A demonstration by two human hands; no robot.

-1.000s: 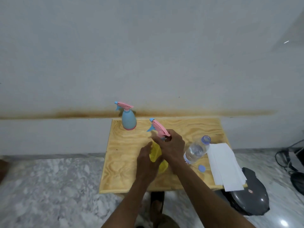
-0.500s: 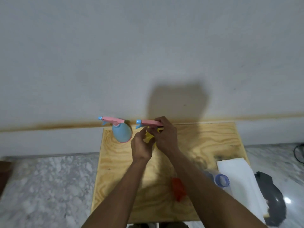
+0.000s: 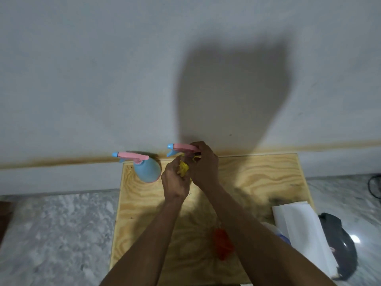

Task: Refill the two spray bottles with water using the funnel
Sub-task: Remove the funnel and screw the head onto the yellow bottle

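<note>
A yellow spray bottle (image 3: 183, 168) stands near the back of the wooden table (image 3: 257, 178). My left hand (image 3: 175, 182) grips its body. My right hand (image 3: 204, 164) grips its pink spray head (image 3: 181, 147) at the neck. A blue spray bottle (image 3: 148, 170) with its own pink head stands to the left, by the wall. An orange-red funnel (image 3: 222, 243) lies on the table near the front, beside my right forearm. The water bottle (image 3: 278, 234) is mostly hidden behind that forearm.
A stack of white paper (image 3: 299, 228) lies at the table's right edge. A dark grey object (image 3: 338, 242) sits on the marble floor beyond it. The wall runs directly behind the table.
The camera has come closer and tilted down over the table. Both hands have stayed on the yellow spray bottle and its head near the table's back.
</note>
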